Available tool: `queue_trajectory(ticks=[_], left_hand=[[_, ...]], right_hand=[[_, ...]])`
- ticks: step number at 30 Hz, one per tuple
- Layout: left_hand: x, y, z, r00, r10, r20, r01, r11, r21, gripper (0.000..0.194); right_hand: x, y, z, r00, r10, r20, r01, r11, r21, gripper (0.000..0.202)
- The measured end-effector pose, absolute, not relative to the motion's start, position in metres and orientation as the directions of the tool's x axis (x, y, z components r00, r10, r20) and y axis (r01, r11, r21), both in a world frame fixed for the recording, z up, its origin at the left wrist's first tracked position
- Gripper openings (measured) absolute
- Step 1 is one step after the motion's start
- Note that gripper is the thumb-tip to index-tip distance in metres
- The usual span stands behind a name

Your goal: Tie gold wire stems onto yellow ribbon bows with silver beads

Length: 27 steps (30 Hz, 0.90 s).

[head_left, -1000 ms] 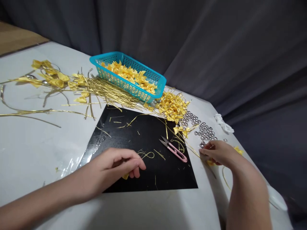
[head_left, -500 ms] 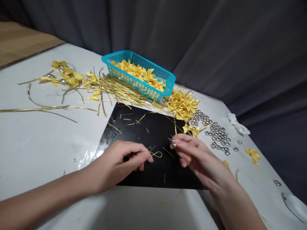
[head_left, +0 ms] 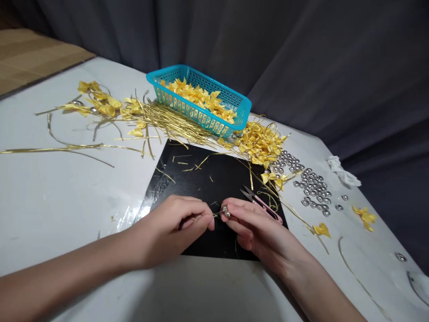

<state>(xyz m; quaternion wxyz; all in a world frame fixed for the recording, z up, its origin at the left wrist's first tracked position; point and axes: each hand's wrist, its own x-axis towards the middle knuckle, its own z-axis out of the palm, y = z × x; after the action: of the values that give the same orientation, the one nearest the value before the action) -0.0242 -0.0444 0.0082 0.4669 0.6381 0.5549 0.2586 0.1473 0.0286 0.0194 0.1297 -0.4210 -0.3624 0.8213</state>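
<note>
Over the black mat [head_left: 214, 179] in the head view, the left hand [head_left: 187, 221] pinches a thin gold cord [head_left: 217, 214] between thumb and fingers, while the right hand [head_left: 250, 223] grips a small silver bead [head_left: 226, 211] at its fingertips. The cord reaches from the left fingertips to the bead; whether it passes through it, I cannot tell. The two hands are close together but apart. Just beside the right hand, pink-handled snips [head_left: 264, 206] lie on the mat with their blades spread, among short cord scraps [head_left: 182, 163]. Beyond the mat, a turquoise basket [head_left: 201, 117] holds yellow bows [head_left: 197, 94], and a bundle of gold cords [head_left: 177, 125] lies along its near side. A heap of yellow bows with cords [head_left: 259, 143] sits at the basket's right end, with loose silver beads [head_left: 315, 188] spread to the right of it. More bows and cords [head_left: 107, 105] lie on the left part of the white table [head_left: 83, 192]. A crumpled white item [head_left: 343, 172] rests near the table's far right edge, before a dark curtain [head_left: 301, 58].
</note>
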Motion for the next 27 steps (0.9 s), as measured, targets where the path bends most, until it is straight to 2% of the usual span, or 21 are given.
queue_trajectory(ticks=[9, 13, 17, 21, 23, 25, 27], left_hand=[[-0.023, -0.043, 0.001, 0.234, 0.967, -0.099, 0.457, -0.020, 0.889, 0.025], [-0.023, -0.042, 0.003, 0.204, 0.971, -0.122, 0.425, 0.025, 0.905, 0.028], [-0.023, -0.041, 0.004, 0.192, 0.970, -0.150, 0.372, 0.069, 0.926, 0.028], [-0.024, -0.040, 0.002, 0.197, 0.974, -0.109, 0.351, 0.034, 0.936, 0.030], [-0.024, -0.041, 0.002, 0.211, 0.975, -0.073, 0.353, -0.006, 0.936, 0.030], [-0.025, -0.041, 0.001, 0.229, 0.973, -0.026, 0.357, -0.059, 0.932, 0.030], [-0.025, -0.042, 0.000, 0.238, 0.971, 0.022, 0.365, -0.110, 0.925, 0.029]], right_hand=[[0.147, 0.029, 0.014, -0.630, 0.497, -0.597, 0.172, -0.660, -0.732, 0.020], [0.147, 0.026, 0.011, -0.603, 0.599, -0.527, 0.177, -0.543, -0.821, 0.024], [0.145, 0.021, 0.012, -0.549, 0.746, -0.377, 0.248, -0.285, -0.926, 0.020], [0.144, 0.016, 0.014, -0.527, 0.845, -0.089, 0.254, 0.057, -0.966, 0.013], [0.144, 0.014, 0.013, -0.549, 0.830, 0.099, 0.259, 0.281, -0.924, 0.014], [0.146, 0.013, 0.012, -0.574, 0.774, 0.266, 0.279, 0.491, -0.825, 0.017], [0.148, 0.013, 0.011, -0.587, 0.714, 0.382, 0.292, 0.627, -0.722, 0.021]])
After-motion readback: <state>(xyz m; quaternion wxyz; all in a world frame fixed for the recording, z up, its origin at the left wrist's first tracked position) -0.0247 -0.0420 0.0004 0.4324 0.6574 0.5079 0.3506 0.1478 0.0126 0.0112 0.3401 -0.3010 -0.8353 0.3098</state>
